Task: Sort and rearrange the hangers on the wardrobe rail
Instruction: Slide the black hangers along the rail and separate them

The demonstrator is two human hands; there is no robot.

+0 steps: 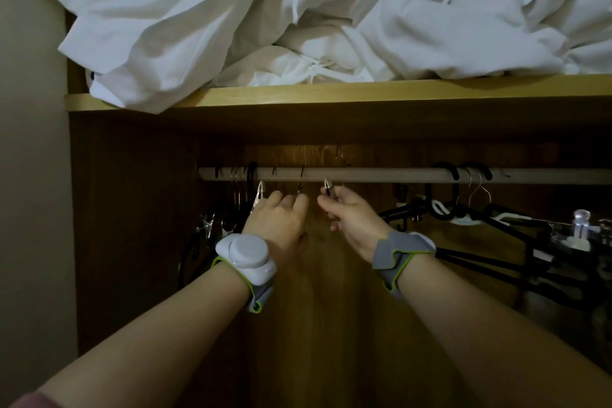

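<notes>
Crumpled white bedding (331, 10) heaped on the pale wooden shelf (364, 93) at twelve o'clock, spilling over its front edge. Below it, a grey round wardrobe rail (381, 174), long axis running nine o'clock to three o'clock across the dark cupboard. Black plastic hangers (496, 219) bunched at three o'clock, hooks over the rail, bodies swung out of line and pointing toward four o'clock; a tighter cluster of thin metal-hooked hangers (238, 189) at nine o'clock, hanging straight down. Between the groups, a middle stretch of rail with only a couple of thin wire hooks (302, 175) on it. Judged partway done: two groups formed, right-hand bunch tangled and yet to be straightened. Left hand (281, 222) just under the rail at centre, fingers curled and pinching the lower end of one wire hook. Right hand (351, 215) just beside it, fingers pinching a small white-tipped clip (328, 187) (probably a clip hanger's, rest hidden in shadow). Grey wristbands on both wrists.
</notes>
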